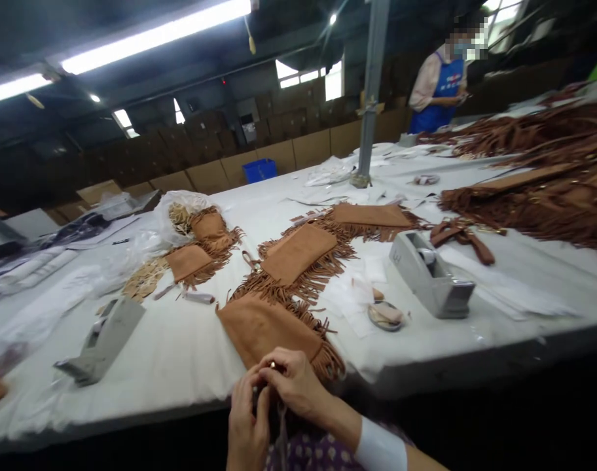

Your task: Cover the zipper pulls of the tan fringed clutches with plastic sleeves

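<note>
At the table's front edge, my left hand [248, 412] and my right hand [298, 386] meet, fingers closed in a pinch. A small shiny gold-coloured spot [273, 365] shows at the right fingertips; what I hold is mostly hidden. Below the fingers hangs a thin pale strip [282, 428]. Just beyond my hands lies a brown suede pouch [269, 328] with fringe, its near edge close to my fingers. Behind it rest a second fringed pouch [301, 253] and a third [370, 214].
Grey tape dispensers stand at right [429, 278] and left [107, 340]. A small round dish [385, 316] sits near the right one. Smaller fringed pouches [189, 263] lie left, brown fringed bags [534, 203] pile right. A metal post [372, 98] rises behind; a person [438, 91] stands beyond.
</note>
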{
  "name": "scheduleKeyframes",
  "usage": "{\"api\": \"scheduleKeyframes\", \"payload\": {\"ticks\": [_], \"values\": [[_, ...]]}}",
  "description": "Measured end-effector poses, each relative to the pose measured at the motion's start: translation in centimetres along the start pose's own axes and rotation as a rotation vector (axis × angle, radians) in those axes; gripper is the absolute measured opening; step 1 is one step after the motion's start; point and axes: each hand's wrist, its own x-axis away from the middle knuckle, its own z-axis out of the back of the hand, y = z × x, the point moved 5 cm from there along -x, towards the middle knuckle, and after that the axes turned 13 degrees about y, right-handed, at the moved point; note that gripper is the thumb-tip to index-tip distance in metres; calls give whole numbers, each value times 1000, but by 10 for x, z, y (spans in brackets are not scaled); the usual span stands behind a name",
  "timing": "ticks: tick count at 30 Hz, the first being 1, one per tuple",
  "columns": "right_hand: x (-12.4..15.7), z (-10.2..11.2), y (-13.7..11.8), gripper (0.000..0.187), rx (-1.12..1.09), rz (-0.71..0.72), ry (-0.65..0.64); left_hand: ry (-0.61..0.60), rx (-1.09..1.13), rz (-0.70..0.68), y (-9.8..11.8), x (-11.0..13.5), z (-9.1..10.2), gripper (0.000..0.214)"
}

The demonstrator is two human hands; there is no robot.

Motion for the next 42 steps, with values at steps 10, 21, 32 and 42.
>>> {"api": "scheduleKeyframes", "payload": {"ticks": [10, 21, 32, 42], "values": [[-3, 80, 3, 21, 319, 210, 177, -136, 394, 389, 8, -10, -40, 40], [-6, 244, 68, 24, 1359, -86, 274, -106, 119, 260, -15, -22, -52, 58], [-32, 271, 52, 40, 1133, -121, 493, -108, 202, 374, -25, -19, -58, 56], [-76, 261, 90, 27, 878, -168, 529, -68, 201, 330, -26, -15, -61, 52]]}}
